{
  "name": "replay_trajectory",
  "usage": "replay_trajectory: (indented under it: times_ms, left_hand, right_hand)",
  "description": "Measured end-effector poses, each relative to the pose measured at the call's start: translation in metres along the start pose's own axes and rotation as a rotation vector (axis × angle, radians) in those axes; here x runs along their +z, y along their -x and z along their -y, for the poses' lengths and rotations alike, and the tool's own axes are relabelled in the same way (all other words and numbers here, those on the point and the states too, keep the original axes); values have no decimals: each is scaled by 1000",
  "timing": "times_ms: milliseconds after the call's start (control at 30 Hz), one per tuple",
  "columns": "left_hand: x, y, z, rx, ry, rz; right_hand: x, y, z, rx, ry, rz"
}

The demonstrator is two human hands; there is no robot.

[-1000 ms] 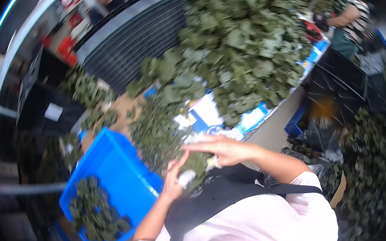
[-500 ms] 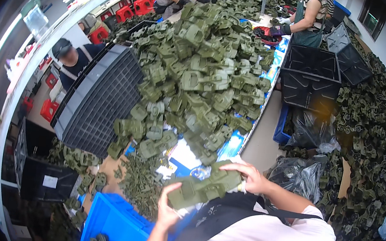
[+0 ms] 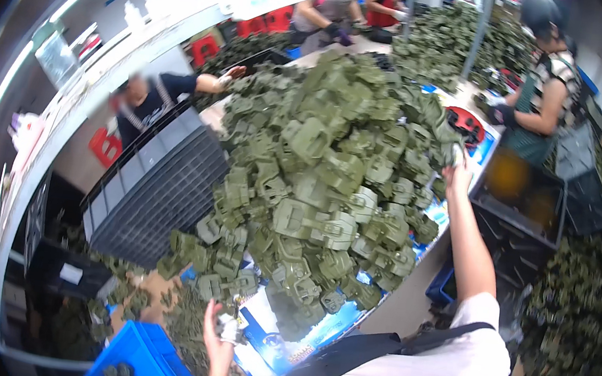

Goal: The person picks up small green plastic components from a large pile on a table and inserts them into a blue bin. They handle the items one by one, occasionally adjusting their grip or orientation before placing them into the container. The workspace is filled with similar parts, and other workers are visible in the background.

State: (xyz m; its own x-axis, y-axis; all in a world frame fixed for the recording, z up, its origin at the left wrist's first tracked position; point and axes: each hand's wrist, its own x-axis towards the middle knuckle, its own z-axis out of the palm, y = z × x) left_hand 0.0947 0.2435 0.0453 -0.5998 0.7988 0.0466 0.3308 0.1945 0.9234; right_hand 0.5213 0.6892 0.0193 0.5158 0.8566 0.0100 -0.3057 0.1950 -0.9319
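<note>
My right hand (image 3: 457, 172) is stretched far out over the right side of the pile. Its fingers are closed on the near end of an olive-green plastic vehicle body (image 3: 449, 142), slightly blurred. My left hand (image 3: 220, 331) is low, by the near edge of the pile, with fingers apart, white wrapping on some of them and nothing in its grip. Between the hands rises a big heap of similar green vehicle bodies (image 3: 312, 223). Small green parts (image 3: 195, 336) lie scattered beside my left hand.
A blue bin (image 3: 148, 356) stands at the near left, a grey gridded crate (image 3: 160, 187) beyond it. A black crate (image 3: 518, 202) is right of the table. A red basket (image 3: 465, 125) sits near my right hand. Co-workers stand at the far side; one reaches an arm (image 3: 213, 83) toward the heap.
My right hand has swung out to the far right with a green vehicle body. My left hand has let go and moved left. The view has shifted, and a co-worker's arm now reaches toward the heap.
</note>
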Motion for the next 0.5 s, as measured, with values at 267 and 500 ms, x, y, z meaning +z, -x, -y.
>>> replay_trajectory:
  times_ms: [267, 500]
  left_hand:
    - [-92, 91, 24, -51, -445, -446]
    - [-282, 230, 124, -417, -557, -1038]
  right_hand:
    - [137, -263, -69, -291, 624, 671]
    - [132, -138, -9, -720, 646, 373]
